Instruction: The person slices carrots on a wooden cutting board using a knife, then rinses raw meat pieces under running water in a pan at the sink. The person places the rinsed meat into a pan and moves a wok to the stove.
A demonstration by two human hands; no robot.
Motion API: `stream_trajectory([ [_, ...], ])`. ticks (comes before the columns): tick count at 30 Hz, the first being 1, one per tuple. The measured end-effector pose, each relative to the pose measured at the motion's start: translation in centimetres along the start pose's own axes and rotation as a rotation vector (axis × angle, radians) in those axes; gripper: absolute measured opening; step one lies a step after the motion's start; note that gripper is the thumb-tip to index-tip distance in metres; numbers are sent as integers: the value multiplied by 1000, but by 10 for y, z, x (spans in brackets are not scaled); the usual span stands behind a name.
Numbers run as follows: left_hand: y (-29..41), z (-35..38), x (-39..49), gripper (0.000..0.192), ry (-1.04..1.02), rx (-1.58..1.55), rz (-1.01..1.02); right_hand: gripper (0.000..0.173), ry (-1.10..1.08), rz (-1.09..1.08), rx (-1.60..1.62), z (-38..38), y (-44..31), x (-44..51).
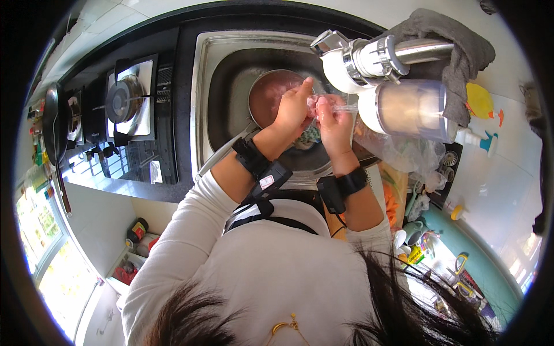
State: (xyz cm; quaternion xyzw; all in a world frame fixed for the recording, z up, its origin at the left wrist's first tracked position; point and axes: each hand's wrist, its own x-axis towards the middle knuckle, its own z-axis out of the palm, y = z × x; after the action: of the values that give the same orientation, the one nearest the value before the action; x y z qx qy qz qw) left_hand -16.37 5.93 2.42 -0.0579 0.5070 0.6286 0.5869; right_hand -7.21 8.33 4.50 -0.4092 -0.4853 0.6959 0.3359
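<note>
Water runs sideways in the picture from the white filter faucet [374,97] onto my two hands over the sink [229,86]. My left hand [296,104] and my right hand [335,119] meet around a small pinkish piece [312,104], which looks like raw meat and is mostly hidden by the fingers. Behind my left hand, a pan [266,97] with reddish, cloudy liquid stands in the sink, its long handle [225,153] reaching over the near left rim. Below the hands lies a green and white bundle [307,137], partly covered.
A gas stove [130,99] is on the left. A grey towel [463,56] hangs over the faucet pipe. Clear plastic bags [407,151] lie right of the sink, near orange shreds [391,201] on a board. Spray bottles [480,140] stand by the wall.
</note>
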Motion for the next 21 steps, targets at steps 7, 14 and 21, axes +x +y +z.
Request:
stream_trajectory([
  [7,14,-21,12,47,-291,-12,-284,20,-188,101,3,-15,-3,9],
  [14,13,-45,15,28,-382,463,160,31,-229,24,-131,-22,22,12],
  [21,20,-46,11,25,-345,213,66,32,-156,73,-84,-20,16,8],
])
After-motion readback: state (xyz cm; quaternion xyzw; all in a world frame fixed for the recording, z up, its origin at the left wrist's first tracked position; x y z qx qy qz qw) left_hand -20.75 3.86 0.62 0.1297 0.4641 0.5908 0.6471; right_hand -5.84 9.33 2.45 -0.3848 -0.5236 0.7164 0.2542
